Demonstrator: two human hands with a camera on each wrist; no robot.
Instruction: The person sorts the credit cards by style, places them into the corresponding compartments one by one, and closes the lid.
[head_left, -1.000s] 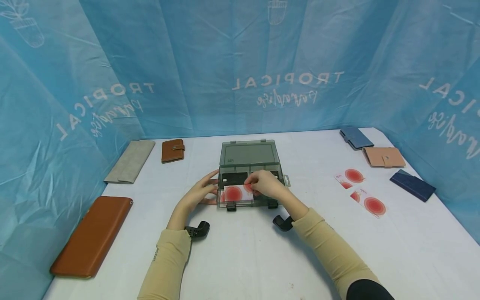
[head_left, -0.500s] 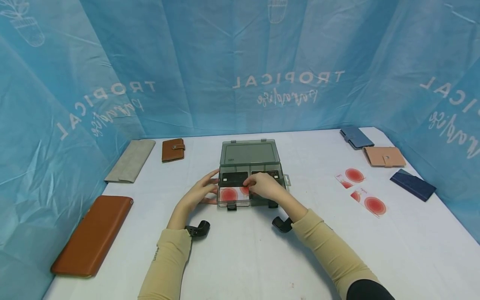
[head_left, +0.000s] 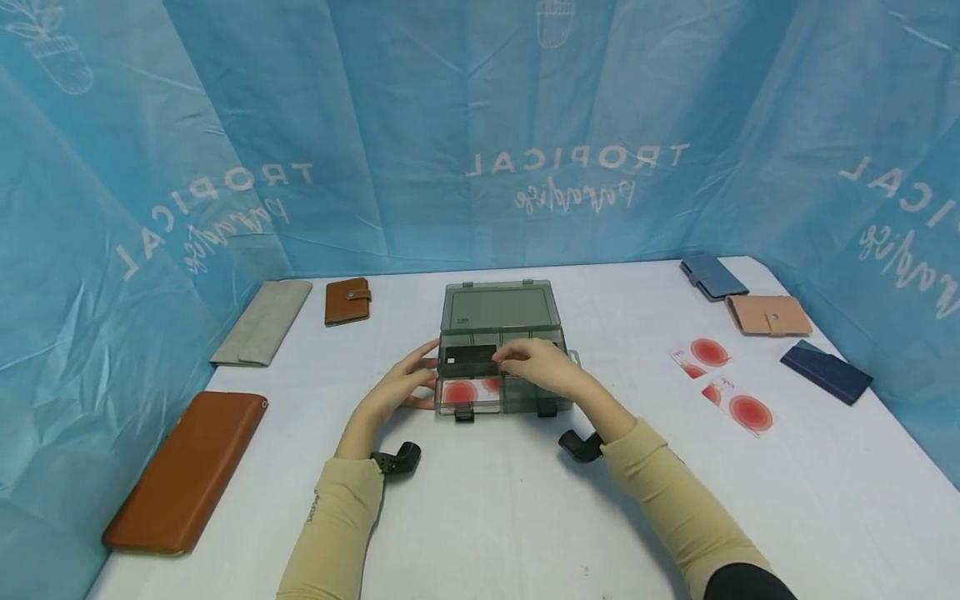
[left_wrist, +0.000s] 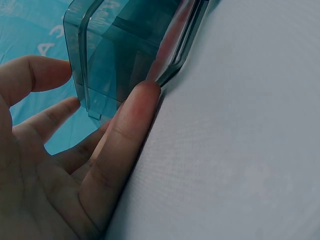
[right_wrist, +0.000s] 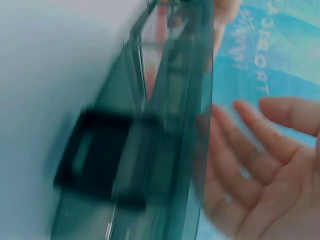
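A translucent green compartment box (head_left: 501,307) stands in the middle of the table with its lid raised. In its front left compartment lies a white card with red circles (head_left: 461,392). A black card (head_left: 470,360) occupies the compartment behind it. My left hand (head_left: 401,382) rests against the box's left side; in the left wrist view, its extended fingers (left_wrist: 137,112) touch the clear wall. Over the box's right half hovers my right hand (head_left: 542,365), holding nothing, and it hides part of the back right compartment. The right wrist view shows its fingers (right_wrist: 270,140) loosely spread.
Two red-and-white cards (head_left: 748,412) lie to the right. Beyond them are a blue wallet (head_left: 714,277), a tan wallet (head_left: 769,315) and a navy one (head_left: 825,372). On the left are a small brown wallet (head_left: 347,302), a grey wallet (head_left: 264,323) and a large brown one (head_left: 187,473).
The red-and-white card has gone from my right fingers down into the front left compartment. My right hand has let go and shifted up and to the right. The left hand stays put.
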